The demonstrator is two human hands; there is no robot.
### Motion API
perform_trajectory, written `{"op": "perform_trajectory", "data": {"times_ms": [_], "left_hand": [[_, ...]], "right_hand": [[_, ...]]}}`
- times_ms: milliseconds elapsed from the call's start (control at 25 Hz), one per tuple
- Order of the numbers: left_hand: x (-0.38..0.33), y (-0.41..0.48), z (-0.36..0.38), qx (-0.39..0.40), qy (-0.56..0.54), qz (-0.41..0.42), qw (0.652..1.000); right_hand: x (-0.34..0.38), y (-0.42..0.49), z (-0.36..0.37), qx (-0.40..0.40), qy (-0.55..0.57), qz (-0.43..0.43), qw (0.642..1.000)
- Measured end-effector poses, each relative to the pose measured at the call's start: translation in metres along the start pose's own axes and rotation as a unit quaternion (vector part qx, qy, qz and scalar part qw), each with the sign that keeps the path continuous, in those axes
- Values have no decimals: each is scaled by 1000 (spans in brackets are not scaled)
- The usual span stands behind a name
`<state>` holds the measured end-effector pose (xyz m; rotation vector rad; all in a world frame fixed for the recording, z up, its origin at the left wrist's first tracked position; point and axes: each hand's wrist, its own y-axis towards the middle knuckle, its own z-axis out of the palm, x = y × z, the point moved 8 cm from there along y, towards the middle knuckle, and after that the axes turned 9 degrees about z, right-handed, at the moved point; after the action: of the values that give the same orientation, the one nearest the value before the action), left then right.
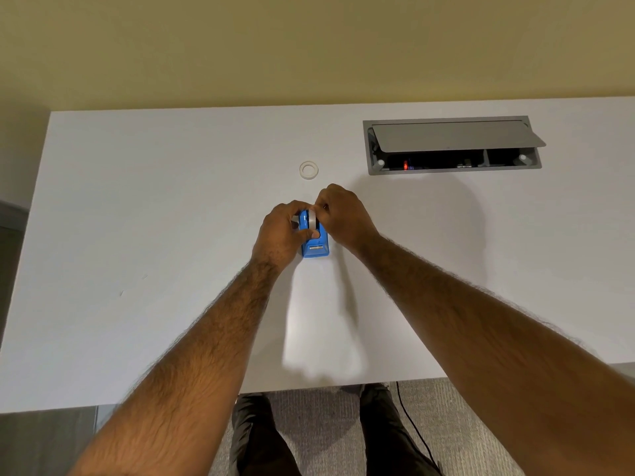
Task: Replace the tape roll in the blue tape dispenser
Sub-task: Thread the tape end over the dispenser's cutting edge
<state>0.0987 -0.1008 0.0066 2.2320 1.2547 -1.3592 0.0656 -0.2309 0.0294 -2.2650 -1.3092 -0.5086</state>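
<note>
Item 1. Blue tape dispenser (315, 244): one, standing on the white table (137, 218) near its middle, its cutter end towards 6 o'clock. Contents: one grey tape roll (311, 219), seated upright in the body and partly hidden by fingers.

Item 2. Left hand (283, 231): clenched around the dispenser from the 9 o'clock side, with the thumb laid across the top of the body just below the roll.

Item 3. Right hand (343, 214): fingers curled, and the fingertips pinch the top of the tape roll from the 2 o'clock side. Whether they hold the roll itself or only a free end of tape cannot be told.

Item 4. Loose ring (308, 170): one, pale and thin-walled, lying flat on the table at 12 o'clock from the dispenser. It is near the hands but touches nothing.

Item 5. Cable box (374, 166): one grey recessed frame set into the table at 2 o'clock from the dispenser, well apart from it. Its lid (457, 137), one, is tilted open. Contents: dark fittings too small to identify, one red light (405, 165), and two grey posts, one at each end.

Item 6. Below the table edge at 6 o'clock: two legs in dark trousers (261, 438) on grey carpet (326, 424), and one black cable (412, 427) running across the floor.
</note>
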Motion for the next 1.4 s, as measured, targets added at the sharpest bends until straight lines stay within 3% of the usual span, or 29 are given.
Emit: {"op": "perform_trajectory", "data": {"times_ms": [760, 1400], "left_hand": [[-2, -1, -1, -8, -2, 17, 1000], [1, -2, 2, -15, 1, 31, 999]], "right_hand": [[9, -7, -2, -1, -8, -24, 1000], [2, -2, -2, 4, -17, 20, 1000]]}}
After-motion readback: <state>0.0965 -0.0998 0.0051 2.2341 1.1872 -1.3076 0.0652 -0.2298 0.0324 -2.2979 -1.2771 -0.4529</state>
